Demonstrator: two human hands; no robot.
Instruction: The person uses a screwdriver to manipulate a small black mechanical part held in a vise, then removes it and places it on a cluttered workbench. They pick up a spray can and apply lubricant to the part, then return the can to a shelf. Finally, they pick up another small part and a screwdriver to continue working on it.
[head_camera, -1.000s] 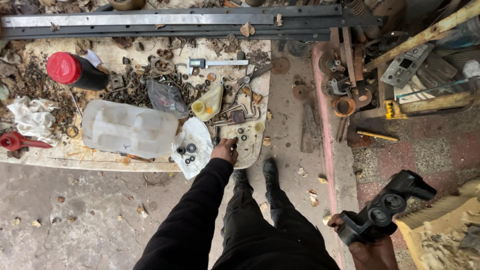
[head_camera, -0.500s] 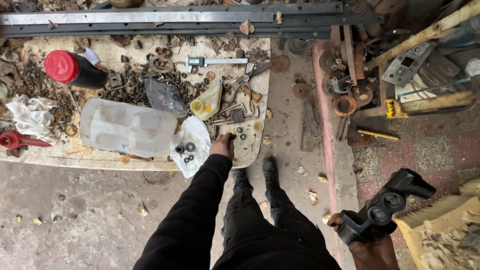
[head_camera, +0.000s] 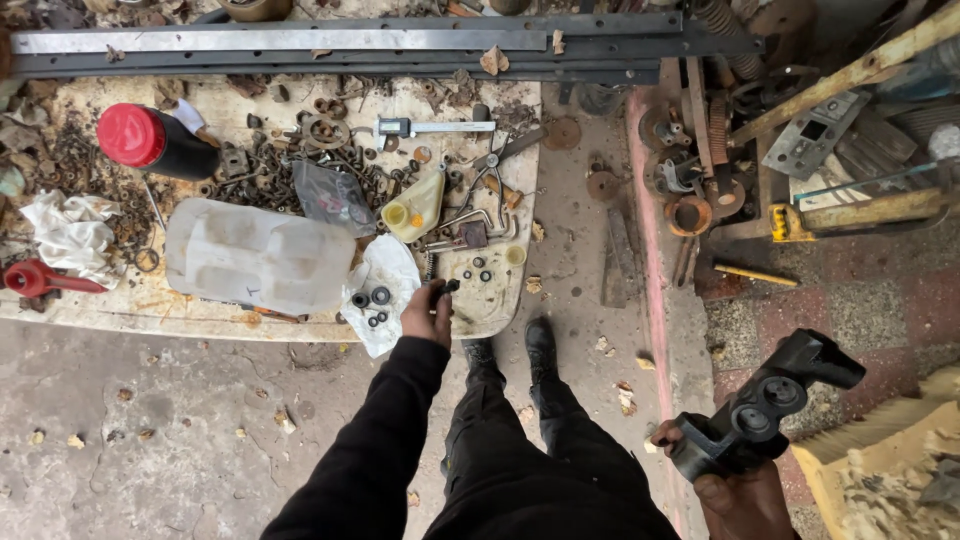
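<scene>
Left hand (head_camera: 428, 315) fingers pinch a small dark part (head_camera: 447, 288) over the worktop (head_camera: 490, 310) edge, right hand (head_camera: 735, 490) at 4 o'clock grips a black metal casting (head_camera: 765, 405).

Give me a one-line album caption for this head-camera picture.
Left hand pinches a small dark part over a cluttered workbench; right hand holds a black casting.

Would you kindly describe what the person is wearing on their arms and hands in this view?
The left arm wears a long black sleeve of soft knit-like fabric, reaching the wrist. The left hand is bare, with no glove, ring or watch visible. The right hand is also bare; its arm is mostly cut off by the frame edge, so any sleeve there cannot be judged. No markings show on the clothing.
</scene>
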